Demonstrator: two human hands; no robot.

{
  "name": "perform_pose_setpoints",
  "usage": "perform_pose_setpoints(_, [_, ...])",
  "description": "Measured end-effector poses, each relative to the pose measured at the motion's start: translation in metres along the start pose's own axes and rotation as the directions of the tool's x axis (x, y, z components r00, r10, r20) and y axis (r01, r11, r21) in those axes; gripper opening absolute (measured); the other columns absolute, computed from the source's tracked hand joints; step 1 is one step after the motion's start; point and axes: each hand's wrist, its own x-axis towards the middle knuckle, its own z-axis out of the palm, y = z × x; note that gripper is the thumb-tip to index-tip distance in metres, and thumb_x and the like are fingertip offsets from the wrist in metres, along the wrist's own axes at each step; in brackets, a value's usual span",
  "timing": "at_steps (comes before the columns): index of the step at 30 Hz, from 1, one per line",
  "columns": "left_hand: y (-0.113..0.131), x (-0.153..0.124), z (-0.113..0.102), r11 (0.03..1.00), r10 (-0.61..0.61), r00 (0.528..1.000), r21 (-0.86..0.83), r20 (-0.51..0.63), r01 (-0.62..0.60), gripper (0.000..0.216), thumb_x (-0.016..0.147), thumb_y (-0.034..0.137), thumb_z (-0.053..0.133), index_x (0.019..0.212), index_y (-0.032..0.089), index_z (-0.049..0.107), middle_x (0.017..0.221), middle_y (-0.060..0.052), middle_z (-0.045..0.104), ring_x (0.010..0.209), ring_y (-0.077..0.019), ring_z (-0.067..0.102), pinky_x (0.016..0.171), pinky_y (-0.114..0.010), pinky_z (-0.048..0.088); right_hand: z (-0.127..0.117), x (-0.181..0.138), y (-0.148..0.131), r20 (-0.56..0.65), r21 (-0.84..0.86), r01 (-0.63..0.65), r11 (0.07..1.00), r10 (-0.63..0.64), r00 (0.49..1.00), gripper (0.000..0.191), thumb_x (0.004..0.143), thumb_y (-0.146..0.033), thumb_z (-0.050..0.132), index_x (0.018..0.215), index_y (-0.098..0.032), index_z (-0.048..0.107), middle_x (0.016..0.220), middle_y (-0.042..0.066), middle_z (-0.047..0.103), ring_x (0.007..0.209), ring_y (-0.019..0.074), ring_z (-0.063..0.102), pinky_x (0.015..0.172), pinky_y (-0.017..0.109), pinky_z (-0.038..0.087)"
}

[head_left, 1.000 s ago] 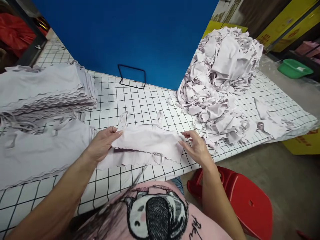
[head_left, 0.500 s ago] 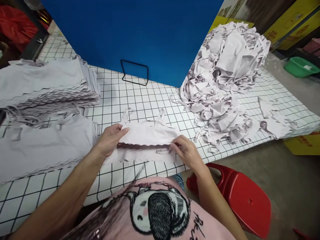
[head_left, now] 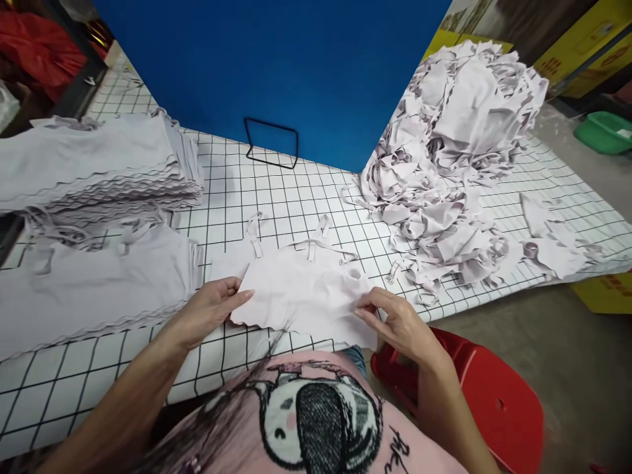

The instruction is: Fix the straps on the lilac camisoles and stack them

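A pale camisole top [head_left: 301, 289] with thin straps lies on the checked table in front of me, its straps pointing away and its wavy hem toward me. At its left side my left hand [head_left: 217, 306] pinches the edge between thumb and fingers. My right hand [head_left: 395, 322] grips the right side with closed fingertips. Left of it lies a neat layer of matching tops [head_left: 99, 283], and behind that a taller stack of folded tops [head_left: 99, 164].
A large loose heap of pale garments [head_left: 459, 131] covers the right of the table. A blue board [head_left: 271, 66] with a black wire frame [head_left: 271, 158] stands at the back. A red stool [head_left: 494, 401] is at the lower right, a green basin [head_left: 602, 131] beyond.
The top's lifted front hem has come down toward me, so the garment now lies flatter. My right hand has moved right and nearer, my left hand slightly nearer.
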Motion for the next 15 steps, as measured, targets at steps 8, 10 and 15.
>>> perform_pose_setpoints(8, [0.017,-0.006,0.012,0.985,0.160,0.982,0.046,0.103,-0.165,0.040,0.079,0.053,0.067,0.072,0.018,0.050,0.065,0.003,0.052,0.057,-0.0105,0.047,0.050,-0.021,0.039,0.003,-0.008,-0.021,0.027,0.018,0.089,0.996,-0.090,0.996,0.034,0.093,-0.036,0.060,0.124,-0.022,0.054,0.089,0.004,0.061,0.078,0.0168,0.059,0.069,0.033,0.053])
perform_pose_setpoints(10, [0.042,-0.005,0.028,0.955,0.269,0.935,0.063,0.232,-0.290,0.034,0.081,0.049,0.066,0.075,0.018,0.053,0.068,0.002,0.053,0.059,-0.0107,0.048,0.051,-0.021,0.039,0.004,0.010,-0.040,-0.059,-0.006,0.220,0.975,-0.220,0.974,0.049,0.092,-0.036,0.062,0.136,-0.022,0.045,0.100,0.007,0.060,0.089,0.0190,0.059,0.077,0.036,0.055])
perform_pose_setpoints(15, [0.113,-0.012,0.062,0.748,0.524,0.696,0.127,0.491,-0.652,0.024,0.089,0.036,0.060,0.076,0.017,0.067,0.070,-0.002,0.060,0.061,-0.0115,0.054,0.055,-0.024,0.043,-0.027,0.073,-0.085,-0.121,-0.136,0.531,0.836,-0.546,0.829,0.056,0.089,-0.035,0.066,0.139,-0.024,0.044,0.127,0.010,0.053,0.115,0.0249,0.053,0.095,0.045,0.051])
